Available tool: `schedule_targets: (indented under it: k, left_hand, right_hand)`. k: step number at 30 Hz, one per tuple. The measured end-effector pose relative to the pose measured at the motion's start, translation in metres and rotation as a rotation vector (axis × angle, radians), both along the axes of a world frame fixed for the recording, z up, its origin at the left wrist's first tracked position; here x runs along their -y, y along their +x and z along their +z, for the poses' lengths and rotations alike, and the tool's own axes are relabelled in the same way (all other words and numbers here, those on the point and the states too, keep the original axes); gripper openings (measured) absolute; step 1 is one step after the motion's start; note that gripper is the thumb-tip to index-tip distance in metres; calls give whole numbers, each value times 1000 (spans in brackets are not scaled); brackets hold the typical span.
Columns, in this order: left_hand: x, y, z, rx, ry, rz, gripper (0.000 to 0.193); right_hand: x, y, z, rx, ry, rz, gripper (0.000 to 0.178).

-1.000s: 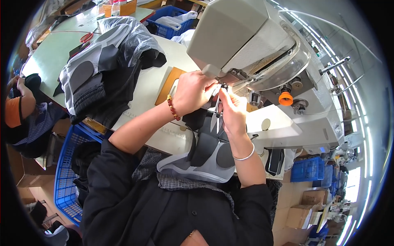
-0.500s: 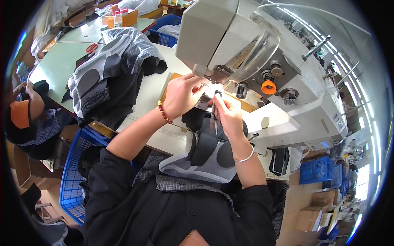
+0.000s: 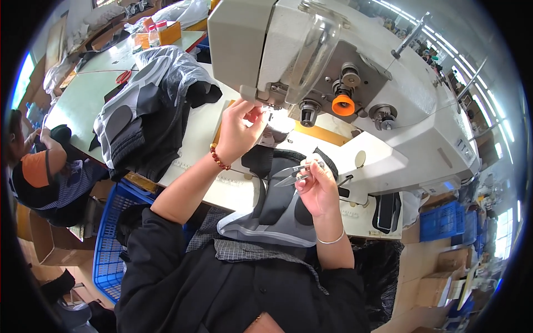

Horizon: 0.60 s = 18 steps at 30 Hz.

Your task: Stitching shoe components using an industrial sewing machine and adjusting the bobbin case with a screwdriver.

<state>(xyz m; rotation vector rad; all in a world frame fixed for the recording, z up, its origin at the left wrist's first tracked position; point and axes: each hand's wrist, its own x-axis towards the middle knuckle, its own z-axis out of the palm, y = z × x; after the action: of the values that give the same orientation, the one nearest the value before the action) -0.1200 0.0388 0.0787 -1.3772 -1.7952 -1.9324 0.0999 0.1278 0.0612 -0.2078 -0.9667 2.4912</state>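
Note:
A pair of small metal thread snips [image 3: 288, 178] is in my right hand [image 3: 321, 191], with the blades pointing left above the fabric. At the needle area of the white sewing machine [image 3: 383, 83], my left hand [image 3: 241, 130] is pinched closed. Whatever sits between its fingertips is too small to make out. A grey and black fabric piece [image 3: 277, 213] runs from the machine bed [image 3: 219, 186] down onto my lap. Its upper end lies below the lit needle area.
Left of the machine lies a pile of grey and black fabric pieces [image 3: 141, 105], partly under clear plastic. Red-handled scissors [image 3: 123, 77] rest on the pale green table [image 3: 66, 119]. A blue basket [image 3: 105, 250] stands at my left. Another person [image 3: 47, 172] sits at far left.
My right hand has drawn back from the needle area, down and to the right, with the snips now turned leftward. My left hand stays by the needle. The view has shifted slightly.

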Motion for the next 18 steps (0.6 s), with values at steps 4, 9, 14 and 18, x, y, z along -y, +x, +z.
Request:
schedule_targets:
  k: [4, 9, 14, 18]
  left_hand:
    - [2, 0, -2, -20, -1, 6, 14]
    - [1, 2, 7, -40, -9, 57, 12]
    - [-2, 0, 12, -30, -13, 42, 9]
    - [-1, -2, 15, -50, -55, 52, 8]
  right_hand:
    - [2, 4, -20, -223, -266, 190, 23]
    - [12, 3, -25, -194, -313, 216, 28]
    - [-1, -12, -10, -105, 89, 121, 21]
    - [-28, -35, -3, 101, 755, -221, 13]
